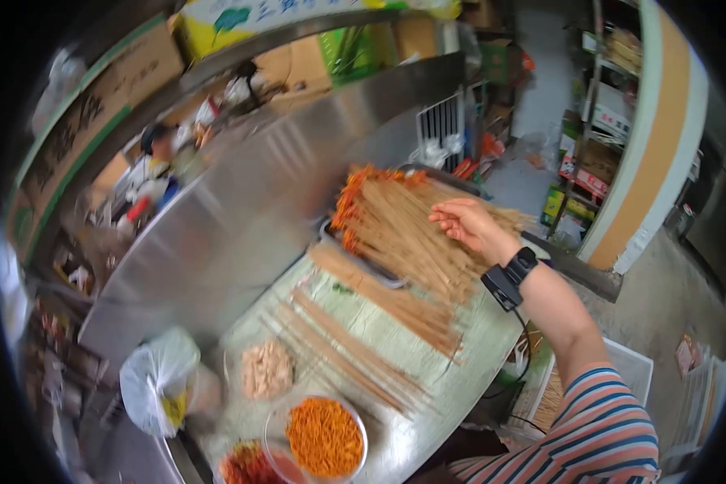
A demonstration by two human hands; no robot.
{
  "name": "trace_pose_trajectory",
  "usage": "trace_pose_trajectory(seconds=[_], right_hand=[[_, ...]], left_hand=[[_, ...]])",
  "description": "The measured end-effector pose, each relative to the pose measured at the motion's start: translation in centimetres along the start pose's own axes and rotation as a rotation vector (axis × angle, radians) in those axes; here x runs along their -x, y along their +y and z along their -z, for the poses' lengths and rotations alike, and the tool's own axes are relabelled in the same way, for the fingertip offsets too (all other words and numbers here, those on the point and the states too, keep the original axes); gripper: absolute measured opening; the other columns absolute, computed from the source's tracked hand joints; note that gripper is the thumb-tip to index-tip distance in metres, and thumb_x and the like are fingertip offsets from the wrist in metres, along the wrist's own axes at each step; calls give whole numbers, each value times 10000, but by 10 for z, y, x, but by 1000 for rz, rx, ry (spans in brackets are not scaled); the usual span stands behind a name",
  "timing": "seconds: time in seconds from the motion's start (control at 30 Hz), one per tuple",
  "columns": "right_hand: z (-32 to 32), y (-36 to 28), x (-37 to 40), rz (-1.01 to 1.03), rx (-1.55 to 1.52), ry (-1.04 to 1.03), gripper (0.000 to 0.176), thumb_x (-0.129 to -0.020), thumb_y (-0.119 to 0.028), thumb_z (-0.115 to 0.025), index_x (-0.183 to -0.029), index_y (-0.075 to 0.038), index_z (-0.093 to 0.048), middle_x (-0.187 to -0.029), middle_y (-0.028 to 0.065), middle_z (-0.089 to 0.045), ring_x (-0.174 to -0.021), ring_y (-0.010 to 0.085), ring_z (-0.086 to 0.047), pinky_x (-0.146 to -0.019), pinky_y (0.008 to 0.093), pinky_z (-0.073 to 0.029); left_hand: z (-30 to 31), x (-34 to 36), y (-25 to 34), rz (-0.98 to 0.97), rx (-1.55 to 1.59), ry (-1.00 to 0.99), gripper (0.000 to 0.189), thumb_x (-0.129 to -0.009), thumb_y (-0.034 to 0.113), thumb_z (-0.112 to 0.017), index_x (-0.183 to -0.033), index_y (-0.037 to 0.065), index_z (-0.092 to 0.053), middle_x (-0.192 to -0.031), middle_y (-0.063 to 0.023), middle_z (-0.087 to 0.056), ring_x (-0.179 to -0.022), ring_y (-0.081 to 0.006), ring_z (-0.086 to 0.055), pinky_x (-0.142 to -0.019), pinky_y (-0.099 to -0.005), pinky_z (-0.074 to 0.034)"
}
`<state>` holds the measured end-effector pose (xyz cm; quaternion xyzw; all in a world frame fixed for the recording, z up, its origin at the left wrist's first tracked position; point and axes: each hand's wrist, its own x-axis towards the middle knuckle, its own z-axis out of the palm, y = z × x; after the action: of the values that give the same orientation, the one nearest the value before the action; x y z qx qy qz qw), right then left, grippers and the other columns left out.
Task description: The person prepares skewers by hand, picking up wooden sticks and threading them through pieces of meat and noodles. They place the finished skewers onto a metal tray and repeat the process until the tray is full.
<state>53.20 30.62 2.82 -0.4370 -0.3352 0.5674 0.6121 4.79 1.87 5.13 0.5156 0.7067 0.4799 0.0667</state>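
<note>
My right hand (465, 225), with a black device strapped to the wrist, is above a heap of wooden skewers (411, 222). Its fingers are curled together; whether a skewer is between them cannot be made out. Orange-red food pieces (348, 211) sit on the far ends of the heaped skewers, which lie across a tray (389, 279). In front of the tray lies a bundle of bare skewers (383, 298), with a few loose skewers (343, 351) nearer to me. My left hand is out of view.
A clear bowl of orange shreds (324, 436), a pale block of food pieces (267, 369), red food (252, 464) and a tied plastic bag (160, 383) stand at the near left. A metal panel (242, 218) rises behind the table (452, 387). Beyond it is a person (163, 149).
</note>
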Motion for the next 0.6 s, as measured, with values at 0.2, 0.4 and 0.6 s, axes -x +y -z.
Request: trace_pose_trajectory(seconds=[0.2,0.4,0.6], right_hand=[[-119,57,64,264,1039,-378,144,-820,-115,-607,-813,27,-631,-807,145,-662,-644,205,-642,-523,335,-501],[-147,124,44,279,1920,-308,134,-732,-60,-609,-800,44,-660,-826,245,-630,-768,380,-630,-648,409,-516],[-154,123,53,248,1743,-232,174,-724,-126,-600,-751,31,-667,-761,198,-653,-703,319,-647,-647,401,-511]], left_hand=[[9,5,-18,-16,-37,28,301,-934,128,-439,-1145,-39,-576,-1215,-169,-558,-1100,-301,-527,-952,-378,-403],[16,8,-33,-89,-8,51,241,-924,117,-476,-1024,-55,-612,-1170,-171,-581,-1078,-311,-538,-935,-376,-409],[22,8,-45,-78,4,101,203,-890,64,-515,-1020,-54,-618,-1159,-168,-588,-1094,-312,-528,-951,-377,-394]])
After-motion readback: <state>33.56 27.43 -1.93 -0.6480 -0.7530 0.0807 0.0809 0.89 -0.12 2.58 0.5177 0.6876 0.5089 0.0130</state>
